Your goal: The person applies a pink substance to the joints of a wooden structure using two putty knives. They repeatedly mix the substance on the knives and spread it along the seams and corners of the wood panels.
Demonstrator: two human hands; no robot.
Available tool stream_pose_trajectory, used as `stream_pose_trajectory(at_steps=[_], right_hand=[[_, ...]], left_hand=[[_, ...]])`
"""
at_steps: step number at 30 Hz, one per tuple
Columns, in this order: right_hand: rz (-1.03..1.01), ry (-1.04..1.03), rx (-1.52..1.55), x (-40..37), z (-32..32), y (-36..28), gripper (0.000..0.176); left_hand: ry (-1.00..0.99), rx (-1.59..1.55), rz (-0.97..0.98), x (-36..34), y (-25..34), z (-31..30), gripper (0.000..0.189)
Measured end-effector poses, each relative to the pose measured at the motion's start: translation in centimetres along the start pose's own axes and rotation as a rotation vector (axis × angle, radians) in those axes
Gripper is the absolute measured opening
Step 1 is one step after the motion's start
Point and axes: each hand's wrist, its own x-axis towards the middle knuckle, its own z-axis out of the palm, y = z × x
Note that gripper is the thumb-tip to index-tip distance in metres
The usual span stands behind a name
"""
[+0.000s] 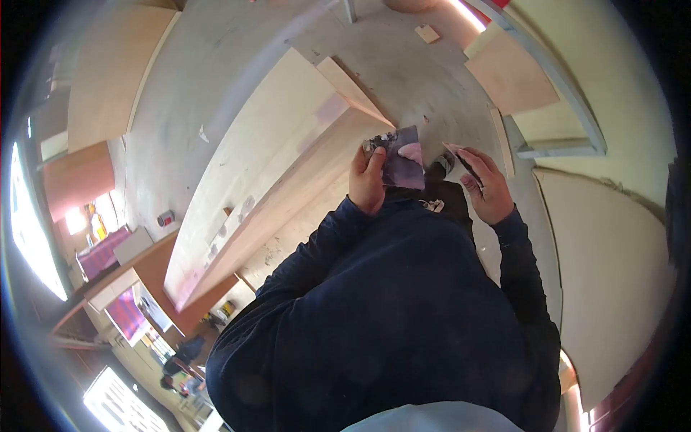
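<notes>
My left hand (366, 181) grips a dark flat plate (404, 174) by its left side, thumb on top. A lump of pink paste (411, 152) sits on the plate, and grey-white residue marks its upper left corner. To the right, apart from the plate, my right hand (491, 189) is closed on a thin, dark-edged putty spreader (468, 165), its fingers laid along it. Just beyond my hands stands a long pale wooden piece (266, 137) with pinkish and grey smears on its surface and edge.
Large wooden boards (115, 72) lean at the upper left. A pale panel (604, 273) and a metal frame (561, 148) stand on the right. A small can (165, 218) and a wood scrap (427, 33) lie on the floor. Another person (186, 358) is at the lower left.
</notes>
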Motion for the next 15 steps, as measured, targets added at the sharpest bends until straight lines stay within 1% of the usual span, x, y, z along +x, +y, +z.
stream_pose_trajectory(at_steps=[2,5,7,8,10,12,14,15], right_hand=[[-0.077,0.072,-0.026,0.8,0.1,1.2,0.042],[-0.060,0.014,0.022,2.8,-0.6,-0.4,0.042],[-0.075,-0.039,0.005,4.7,-1.0,-2.0,0.044],[-0.081,-0.065,-0.007,5.3,-1.0,-2.6,0.046],[-0.136,-0.098,-0.032,5.7,-0.8,-2.5,0.048],[-0.169,-0.119,-0.050,5.9,-0.4,-2.9,0.051],[-0.298,-0.019,-0.122,6.2,0.2,-3.6,0.054],[-0.298,-0.023,-0.110,6.2,0.9,-3.2,0.054]], left_hand=[[0.053,-0.059,-0.009,0.3,0.3,0.5,0.021],[0.100,-0.103,0.054,0.9,0.5,0.7,0.019],[0.112,0.041,0.183,1.7,0.4,0.3,0.018],[0.132,0.031,0.199,1.5,0.9,0.5,0.018],[0.149,0.200,0.361,0.7,1.5,1.0,0.018],[0.166,0.218,0.330,-0.1,1.6,0.6,0.017],[0.179,0.240,0.297,-0.8,1.6,0.3,0.017],[0.180,0.363,0.308,-1.3,1.8,0.0,0.019]])
